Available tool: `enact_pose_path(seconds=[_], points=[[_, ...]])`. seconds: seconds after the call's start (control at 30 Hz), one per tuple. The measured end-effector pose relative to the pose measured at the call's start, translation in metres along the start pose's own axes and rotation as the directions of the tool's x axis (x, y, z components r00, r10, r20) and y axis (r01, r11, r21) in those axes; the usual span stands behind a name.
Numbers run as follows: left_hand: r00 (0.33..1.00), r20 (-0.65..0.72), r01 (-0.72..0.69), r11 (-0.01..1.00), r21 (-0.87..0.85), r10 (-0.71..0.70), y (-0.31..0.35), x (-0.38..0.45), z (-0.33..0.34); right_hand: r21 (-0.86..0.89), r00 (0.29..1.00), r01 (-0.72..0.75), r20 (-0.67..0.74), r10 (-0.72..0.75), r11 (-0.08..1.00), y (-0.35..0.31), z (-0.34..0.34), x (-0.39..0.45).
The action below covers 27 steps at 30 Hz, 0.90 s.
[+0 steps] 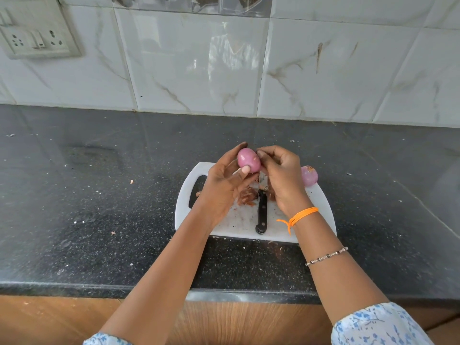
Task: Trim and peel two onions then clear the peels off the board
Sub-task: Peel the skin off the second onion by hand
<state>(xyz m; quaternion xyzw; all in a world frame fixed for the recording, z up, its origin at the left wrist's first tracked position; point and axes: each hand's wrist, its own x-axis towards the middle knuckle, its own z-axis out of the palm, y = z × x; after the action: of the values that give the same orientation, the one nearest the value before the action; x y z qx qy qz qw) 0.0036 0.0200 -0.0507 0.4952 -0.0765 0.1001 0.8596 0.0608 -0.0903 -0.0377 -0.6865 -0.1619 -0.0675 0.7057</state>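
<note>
My left hand (222,181) holds a pink peeled onion (247,160) above the white cutting board (321,207), thumb on its near side and fingers behind it. The curled fingertips of my right hand (282,179) meet the onion's right end. A second pink onion (310,176) lies at the board's far right edge. A black-handled knife (261,210) lies on the board between my wrists, blade pointing away. Brown onion peels (246,196) are heaped on the board left of the knife, partly under my left hand.
The board lies on a dark speckled stone counter (99,195) with small peel scraps scattered on it. A marble-tiled wall (199,66) stands behind, with a socket panel (34,38) at upper left. The counter's front edge runs above a wooden cabinet front (49,319).
</note>
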Motion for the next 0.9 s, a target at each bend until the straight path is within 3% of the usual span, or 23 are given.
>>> enact_pose_path(seconds=[0.13, 0.3, 0.63, 0.77, 0.9], points=[[0.999, -0.044, 0.01, 0.997, -0.076, -0.014, -0.001, 0.002, 0.0, -0.199, 0.969, 0.178, 0.208, -0.136, 0.964, -0.009, -0.006, -0.002], [0.997, -0.068, 0.022, 0.988, -0.152, -0.033, 0.001, 0.003, -0.002, -0.239, 0.918, 0.272, 0.354, -0.177, 0.932, -0.013, -0.008, -0.005], [0.959, -0.267, -0.056, 0.987, 0.153, 0.096, 0.005, 0.0, -0.005, -0.173, 0.907, 0.19, 0.408, -0.105, 0.967, -0.01, -0.01, -0.003], [0.951, -0.288, -0.057, 0.98, 0.191, 0.112, 0.007, 0.0, -0.007, -0.125, 0.929, 0.113, 0.365, -0.06, 0.986, -0.011, -0.014, -0.001], [0.949, -0.284, -0.105, 0.985, 0.135, 0.14, 0.008, -0.001, -0.007, 0.04, 0.92, -0.007, 0.391, -0.009, 0.999, -0.009, -0.018, 0.0]])
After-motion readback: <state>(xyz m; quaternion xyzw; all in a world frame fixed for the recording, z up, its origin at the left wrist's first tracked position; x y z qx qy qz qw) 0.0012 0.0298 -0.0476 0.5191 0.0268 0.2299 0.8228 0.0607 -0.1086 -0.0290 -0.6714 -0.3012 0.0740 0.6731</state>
